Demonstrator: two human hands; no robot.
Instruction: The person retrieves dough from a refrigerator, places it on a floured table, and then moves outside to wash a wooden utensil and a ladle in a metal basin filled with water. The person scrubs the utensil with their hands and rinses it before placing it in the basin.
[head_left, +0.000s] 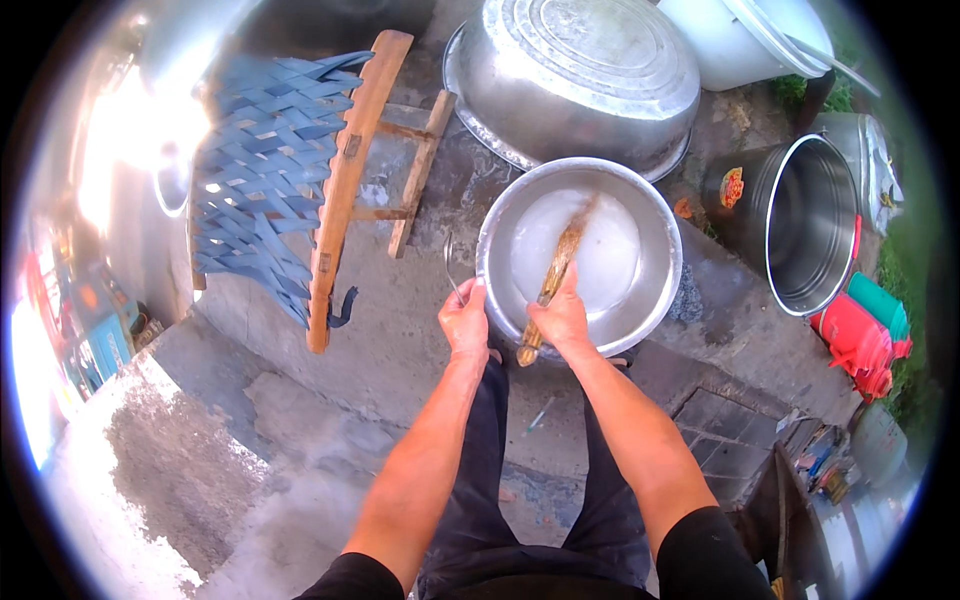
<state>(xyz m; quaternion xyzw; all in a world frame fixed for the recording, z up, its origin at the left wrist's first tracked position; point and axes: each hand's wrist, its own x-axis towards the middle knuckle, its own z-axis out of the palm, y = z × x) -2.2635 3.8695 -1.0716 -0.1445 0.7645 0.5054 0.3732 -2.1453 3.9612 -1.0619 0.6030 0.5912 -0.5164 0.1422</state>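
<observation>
In front of me is a round metal basin (657, 290) with a pale, whitish bottom. My right hand (562, 315) is closed around the lower part of a long, rough brown root-like piece (568, 243). It slants over the basin, its knobbly near end sticking out past the near rim. At the basin's left rim, my left hand (464, 320) is closed on a thin metal utensil with a curved top (449, 252). The utensil points up and away, outside the basin. Its lower end is hidden in my fingers, so its exact kind is unclear.
A wooden folding seat with woven blue straps (270, 170) stands at left. Behind the basin lies a large upturned metal tub (590, 100). A white bucket (745, 40), a tall metal pot (755, 200) and a red plastic item (852, 340) are at right, on concrete ground (330, 350).
</observation>
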